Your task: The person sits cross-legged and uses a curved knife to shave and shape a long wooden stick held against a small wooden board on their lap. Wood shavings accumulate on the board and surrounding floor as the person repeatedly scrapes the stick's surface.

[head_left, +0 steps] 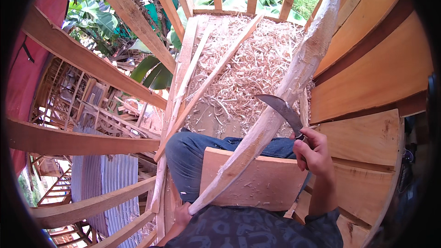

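A long, pale peeled wooden pole (250,140) slants from near my waist up to the far right. My left hand (183,216) is closed at its near end, with the fingers partly hidden. My right hand (314,150) grips a curved knife (282,109) by its handle. The dark hooked blade points left and overlaps the pole in view; whether its edge touches the wood I cannot tell. Across my lap lies a flat wooden board (255,181) with a few shavings on it, and the pole passes over it.
Curly wood shavings (248,69) cover the floor ahead. Loose timber strips (216,78) lie along the left of them. Upright slats (82,144) stand to the left, and a plank wall (363,140) rises close on my right. Corrugated metal sheets (119,179) show beyond the slats.
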